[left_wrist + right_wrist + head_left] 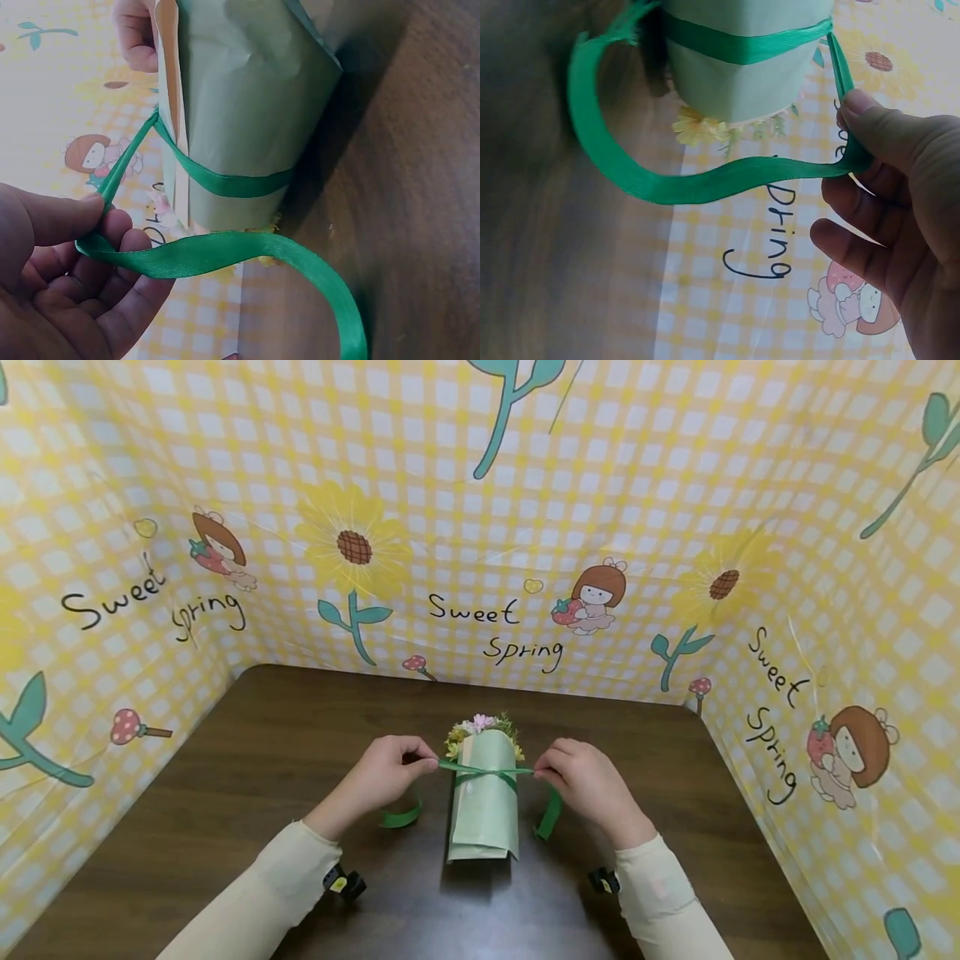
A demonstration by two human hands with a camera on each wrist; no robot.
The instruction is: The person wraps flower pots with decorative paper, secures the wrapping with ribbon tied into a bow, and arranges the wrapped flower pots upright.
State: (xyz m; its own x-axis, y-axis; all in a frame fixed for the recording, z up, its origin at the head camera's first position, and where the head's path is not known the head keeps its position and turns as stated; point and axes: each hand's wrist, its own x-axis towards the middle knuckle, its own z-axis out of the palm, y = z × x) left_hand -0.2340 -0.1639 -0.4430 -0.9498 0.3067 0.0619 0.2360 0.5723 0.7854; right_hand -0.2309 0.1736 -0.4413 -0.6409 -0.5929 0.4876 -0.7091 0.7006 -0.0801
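1 paper-wrapped bouquet (486, 822) lies on the worktop (300, 710), green satin ribbon (240, 185) around it. Left hand (382, 774) and right hand (592, 781) each pinch 1 tail, thumb against finger. Bouquet seems light, crushable; ribbon limp, slippery: grip tails.

Left wrist view: green satin ribbon (225, 253), beside paper-wrapped bouquet (240, 97), cut off at bottom edge; right hand (136, 34), beyond bouquet, part hidden. Right wrist view: ribbon end beside bouquet blurred, bouquet's base cut off. Head view: ribbon crossing on bouquet too small to tell if knotted
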